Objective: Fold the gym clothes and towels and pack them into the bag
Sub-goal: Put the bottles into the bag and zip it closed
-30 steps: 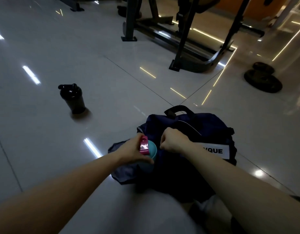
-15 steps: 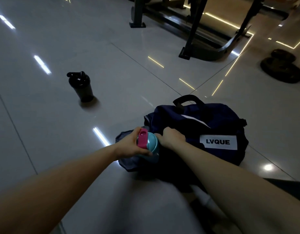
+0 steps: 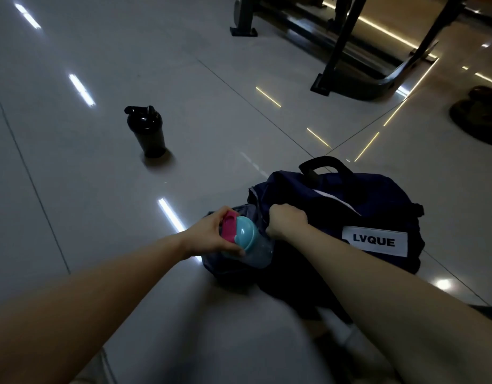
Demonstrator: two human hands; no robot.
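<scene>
Now — left hand (image 3: 211,235): fingers curled round the pink-and-teal cap of the bottle (image 3: 253,245), clamped on it from the left.
Right hand (image 3: 287,221): fingers closed in a fist on the fabric at the pocket mouth (image 3: 246,210), just right of the bottle, apparently holding it open.
Bottle: between the two hands, at the left end of the bag (image 3: 377,200); its clear body lies against the pocket fabric, but how far in cannot be told.
Long axis: tilted — cap up and left, base down and right toward the bag, so the push would probably run along that line.
Working hand: the left carries the bottle; the right only tends the opening.
Bag: navy, on the floor (image 3: 100,189) at near right.
Clothes and towels: none show outside the bag; likely packed already.
Black shaker (image 3: 146,131): upright, far left, well apart.
</scene>
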